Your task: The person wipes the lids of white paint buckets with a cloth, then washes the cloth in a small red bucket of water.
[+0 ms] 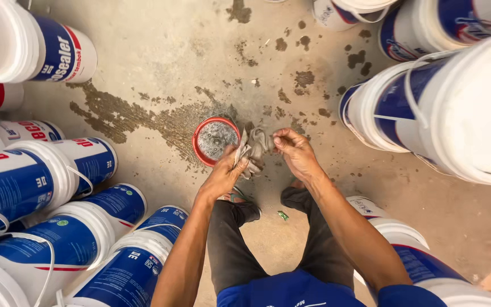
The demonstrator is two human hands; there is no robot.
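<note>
- L hand: fingers curled tight round the lower end of a wet grey rag, thumb side up, knuckles twd the camera.
- R hand: thumb + fingertips pinched on the rag's upper right end; other fingers bent in behind it.
- Rag: bunched and twisted betw. the two hands, stretched from L fingers up to R fingertips, held above the floor; a loose fold hangs just below the L fingers.
- Small red tub: round, foamy water inside, sits on the floor just beyond the L fingers, its rim beside the rag's left edge. Can't tell if rag touches the rim.
- Concrete floor: dark wet patches spread out from the tub, away from the L fingers; more splotches lie beyond the R fingertips.
- Person crouches; dark trousers and blue shirt at the near side, both forearms reaching fwd over the knees.
- Blue-and-white paint pails: several lying on their sides w/ white lids and wire handles, well off to the L-hand side.
- More stacked pails w/ white lids rise on the R-hand side, well apart from the R fingers.
- One more white pail lies by the R elbow.
- Small green scrap on the floor betw. the legs, below both hands.
</note>
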